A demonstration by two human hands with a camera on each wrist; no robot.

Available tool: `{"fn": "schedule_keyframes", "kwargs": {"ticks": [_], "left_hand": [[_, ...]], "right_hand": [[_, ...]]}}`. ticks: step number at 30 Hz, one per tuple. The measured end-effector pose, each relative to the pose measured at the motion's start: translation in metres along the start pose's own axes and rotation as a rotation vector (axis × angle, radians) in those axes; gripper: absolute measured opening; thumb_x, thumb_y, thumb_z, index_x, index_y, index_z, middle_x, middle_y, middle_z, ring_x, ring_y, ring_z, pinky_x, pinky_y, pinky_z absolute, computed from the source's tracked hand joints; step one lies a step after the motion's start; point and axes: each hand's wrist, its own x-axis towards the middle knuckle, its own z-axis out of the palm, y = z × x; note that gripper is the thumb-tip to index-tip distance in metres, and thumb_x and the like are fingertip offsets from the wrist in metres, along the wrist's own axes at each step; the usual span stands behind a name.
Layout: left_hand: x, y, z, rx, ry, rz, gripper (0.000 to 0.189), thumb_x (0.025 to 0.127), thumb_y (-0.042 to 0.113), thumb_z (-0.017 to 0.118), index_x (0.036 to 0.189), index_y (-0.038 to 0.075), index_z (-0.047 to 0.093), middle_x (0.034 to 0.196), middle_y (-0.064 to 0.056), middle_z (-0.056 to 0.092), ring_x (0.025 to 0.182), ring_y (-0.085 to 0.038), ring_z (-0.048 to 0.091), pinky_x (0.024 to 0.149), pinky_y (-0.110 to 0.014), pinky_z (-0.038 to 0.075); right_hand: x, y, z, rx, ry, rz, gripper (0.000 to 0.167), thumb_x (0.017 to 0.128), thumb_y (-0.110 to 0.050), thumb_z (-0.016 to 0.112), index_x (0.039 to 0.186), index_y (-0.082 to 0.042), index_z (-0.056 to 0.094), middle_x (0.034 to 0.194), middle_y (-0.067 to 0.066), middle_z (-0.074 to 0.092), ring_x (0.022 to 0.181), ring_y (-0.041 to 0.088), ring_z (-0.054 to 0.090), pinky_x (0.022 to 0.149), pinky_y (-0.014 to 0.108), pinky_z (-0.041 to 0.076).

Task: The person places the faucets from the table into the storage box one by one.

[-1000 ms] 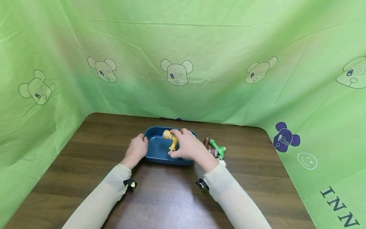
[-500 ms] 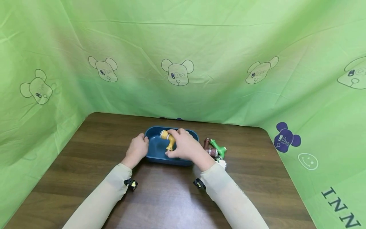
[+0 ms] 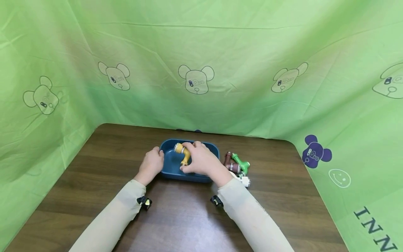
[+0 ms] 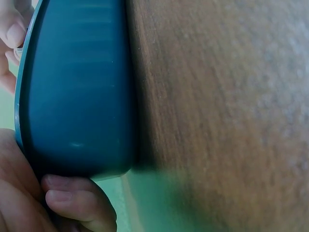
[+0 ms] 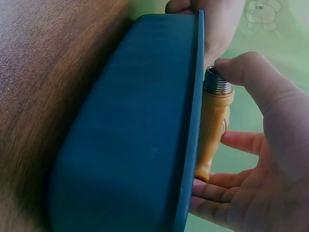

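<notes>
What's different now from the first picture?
The right grip, holding the yellow tap, moved left over the blue tub, so more of the white tap shows. Nothing was grabbed or let go. The left grip kept holding the tub; the green tap stayed put.

My yellow fitting [image 3: 186, 155] has silvery threads [image 5: 218, 83], tub [image 3: 185, 177] plain dark blue, other fittings [image 3: 241, 163] maroon, green and white, my sleeves [image 3: 256, 215] off-white, wrist cameras [image 3: 144, 202] black, table [image 3: 176, 220] brown wood-grain, backdrop [image 3: 239, 42] green with dark-outlined bear heads [image 3: 196, 82], a purple bear [image 3: 316, 154], white smiley [image 3: 339, 178] and dark lettering [image 3: 371, 224].
</notes>
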Motion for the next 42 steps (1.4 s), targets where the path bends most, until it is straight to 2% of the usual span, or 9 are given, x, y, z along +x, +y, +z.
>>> {"fn": "schedule_keyframes", "kwargs": {"ticks": [8,20,32,37,42], "left_hand": [[0.002,-0.002,0.0,0.001,0.0,0.003,0.03,0.111,0.028,0.038,0.097,0.007,0.053,0.074,-0.01,0.051,0.065,-0.025,0.054,0.054,-0.034,0.04],[0.003,0.0,0.002,0.016,0.006,-0.004,0.03,0.11,0.028,0.038,0.098,0.007,0.054,0.074,-0.01,0.051,0.065,-0.025,0.054,0.054,-0.034,0.04],[0.004,-0.002,0.004,0.015,0.014,-0.009,0.03,0.11,0.029,0.039,0.098,0.007,0.055,0.075,-0.011,0.05,0.071,-0.027,0.055,0.059,-0.037,0.042],[0.004,-0.003,0.004,0.013,0.009,-0.003,0.03,0.11,0.029,0.039,0.099,0.006,0.055,0.074,-0.01,0.049,0.07,-0.027,0.054,0.058,-0.037,0.041],[0.004,-0.002,0.003,0.005,0.002,-0.01,0.03,0.11,0.029,0.039,0.101,0.006,0.056,0.073,-0.01,0.048,0.068,-0.027,0.054,0.056,-0.036,0.04]], "right_hand": [[0.008,-0.002,0.007,0.001,-0.008,0.004,0.089,0.077,-0.056,0.081,0.152,-0.026,0.044,0.13,0.013,0.053,0.103,0.024,0.055,0.083,0.044,0.052],[0.016,-0.003,0.013,-0.003,-0.024,0.014,0.09,0.078,-0.058,0.08,0.154,-0.028,0.041,0.135,0.015,0.052,0.109,0.025,0.056,0.084,0.044,0.054],[0.025,-0.007,0.022,-0.019,-0.028,0.008,0.09,0.077,-0.056,0.081,0.153,-0.026,0.043,0.131,0.015,0.053,0.106,0.026,0.055,0.086,0.044,0.052],[0.027,-0.009,0.027,-0.036,-0.019,0.009,0.089,0.077,-0.056,0.081,0.152,-0.025,0.044,0.129,0.014,0.054,0.104,0.025,0.055,0.083,0.043,0.053],[0.028,-0.011,0.031,-0.037,-0.016,0.008,0.089,0.077,-0.056,0.082,0.152,-0.024,0.045,0.129,0.015,0.054,0.107,0.027,0.055,0.087,0.045,0.052]]}}
